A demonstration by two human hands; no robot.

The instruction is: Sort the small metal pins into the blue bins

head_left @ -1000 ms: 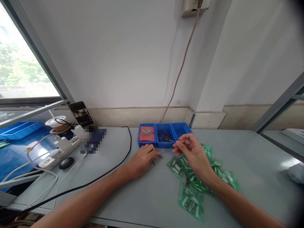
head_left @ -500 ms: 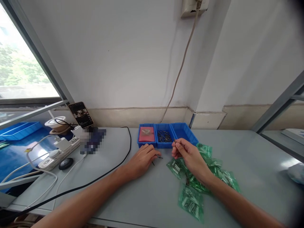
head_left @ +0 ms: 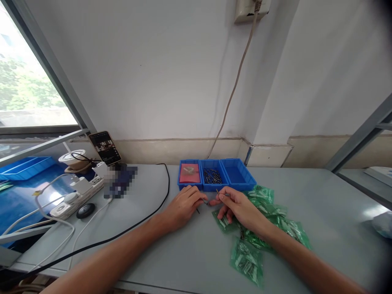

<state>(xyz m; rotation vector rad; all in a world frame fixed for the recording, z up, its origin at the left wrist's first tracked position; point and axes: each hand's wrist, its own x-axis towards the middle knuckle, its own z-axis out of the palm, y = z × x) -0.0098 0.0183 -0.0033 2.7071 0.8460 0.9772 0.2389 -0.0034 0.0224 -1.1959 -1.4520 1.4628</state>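
My left hand (head_left: 183, 206) rests on the table before the blue bins, its fingers closed around thin dark metal pins. One pin end sticks out below the palm, another past the fingertips. My right hand (head_left: 240, 206) pinches a small slim metal pin (head_left: 217, 192) with a brassy tip between thumb and forefinger, its other fingers curled loosely. The two hands' fingertips are close together. The middle blue bin (head_left: 213, 188) holds many similar dark pins. Under and beside my right wrist lie several green plastic bags (head_left: 247, 261) with metal pieces inside.
The left bin holds a pink packet (head_left: 189, 173); the right blue bin (head_left: 237, 173) stands beside the middle one. A black cable (head_left: 137, 222) crosses the table at left, near a power strip (head_left: 79, 196), a phone (head_left: 105, 148) and a lidded cup (head_left: 72, 158).
My right hand has moved left and slightly down from the front of the bins, bringing its pin close to my left fingertips. My left hand has stayed in place.
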